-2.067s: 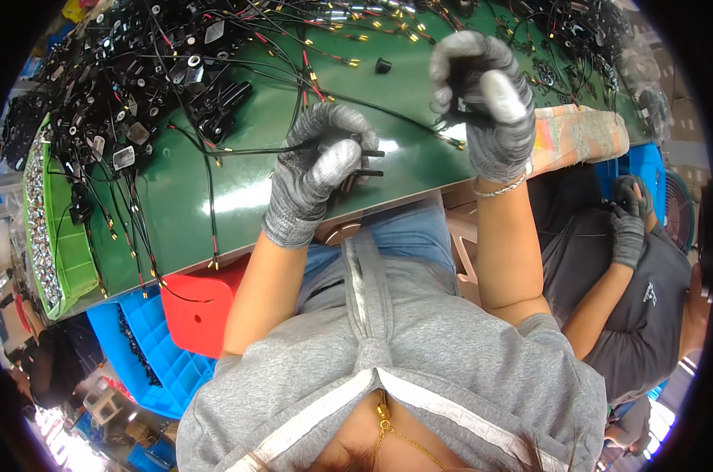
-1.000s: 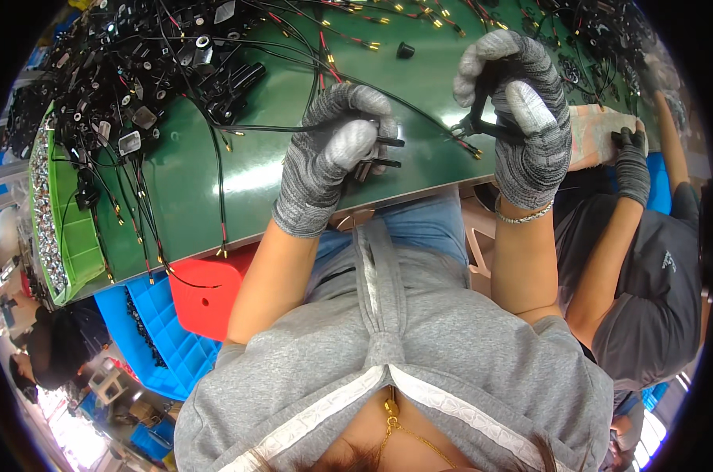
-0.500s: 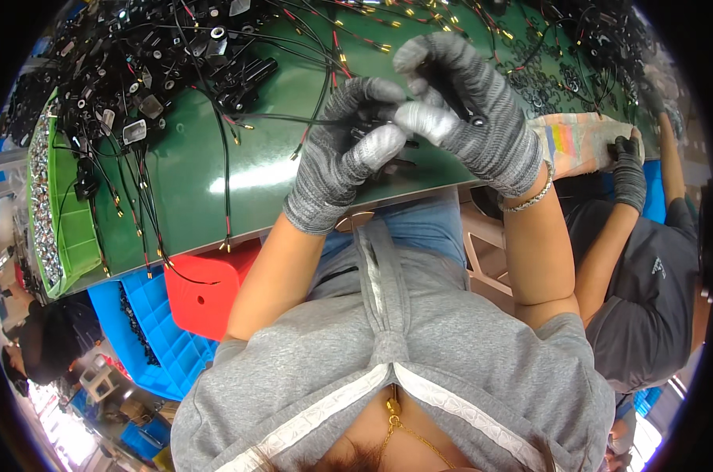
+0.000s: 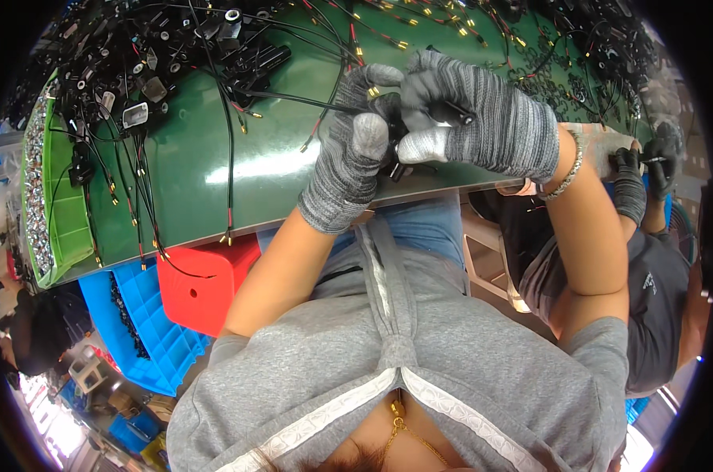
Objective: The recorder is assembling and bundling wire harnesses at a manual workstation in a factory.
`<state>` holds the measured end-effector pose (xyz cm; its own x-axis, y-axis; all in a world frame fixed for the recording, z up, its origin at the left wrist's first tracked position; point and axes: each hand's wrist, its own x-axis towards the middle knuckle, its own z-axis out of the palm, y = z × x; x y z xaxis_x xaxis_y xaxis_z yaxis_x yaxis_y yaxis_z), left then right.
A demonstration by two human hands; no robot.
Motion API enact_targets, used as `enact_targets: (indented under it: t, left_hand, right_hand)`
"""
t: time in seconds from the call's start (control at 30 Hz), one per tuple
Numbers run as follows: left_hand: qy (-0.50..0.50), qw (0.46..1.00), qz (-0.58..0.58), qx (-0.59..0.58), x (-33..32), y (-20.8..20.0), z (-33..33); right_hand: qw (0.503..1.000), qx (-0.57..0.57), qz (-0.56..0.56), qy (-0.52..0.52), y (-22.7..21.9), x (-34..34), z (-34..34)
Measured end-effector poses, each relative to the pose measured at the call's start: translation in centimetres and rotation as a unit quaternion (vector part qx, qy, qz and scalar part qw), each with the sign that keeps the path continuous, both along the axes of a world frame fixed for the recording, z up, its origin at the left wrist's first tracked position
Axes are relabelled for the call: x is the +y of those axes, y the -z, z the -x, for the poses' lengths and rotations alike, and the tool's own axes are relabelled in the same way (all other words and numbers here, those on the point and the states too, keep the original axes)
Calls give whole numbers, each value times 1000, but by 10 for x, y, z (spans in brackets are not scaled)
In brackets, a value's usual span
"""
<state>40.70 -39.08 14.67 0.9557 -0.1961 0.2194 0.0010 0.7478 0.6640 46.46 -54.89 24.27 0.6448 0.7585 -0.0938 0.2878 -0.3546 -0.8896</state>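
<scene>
Both my hands wear grey striped knit gloves and meet above the near edge of the green table (image 4: 278,179). My left hand (image 4: 347,157) is closed round a small black part (image 4: 389,110), and a black cable (image 4: 301,100) runs from there to the left. My right hand (image 4: 482,118) pinches at the same black part from the right, thumb against its lower side. A dark rod-like piece (image 4: 455,112) shows between the right hand's curled fingers; its kind is unclear. The gloves hide most of the part.
Black housings with cables (image 4: 160,71) are heaped at the far left. Loose wire ends with brass-coloured tips (image 4: 403,43) lie at the back. A green bin (image 4: 69,228) of small metal pieces stands left. Below are a red stool (image 4: 195,287) and blue crate (image 4: 140,334). A co-worker's gloved hands (image 4: 630,177) work at right.
My right hand has turned and closed in on the black part, its fingers now curled against it. My right forearm has swung outward. The co-worker's hands have moved together.
</scene>
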Motion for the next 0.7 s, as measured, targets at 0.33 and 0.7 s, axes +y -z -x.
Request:
enact_targets:
  t: [0.33,0.7]
  left_hand:
    - [-80,994,-64,-41,-2,26,-10]
    - [-41,999,8,4,-9,11,-1]
  right_hand:
    - [987,-30,119,-107,-14,4,-13]
    - [986,-96,110,-81,-8,7,-3]
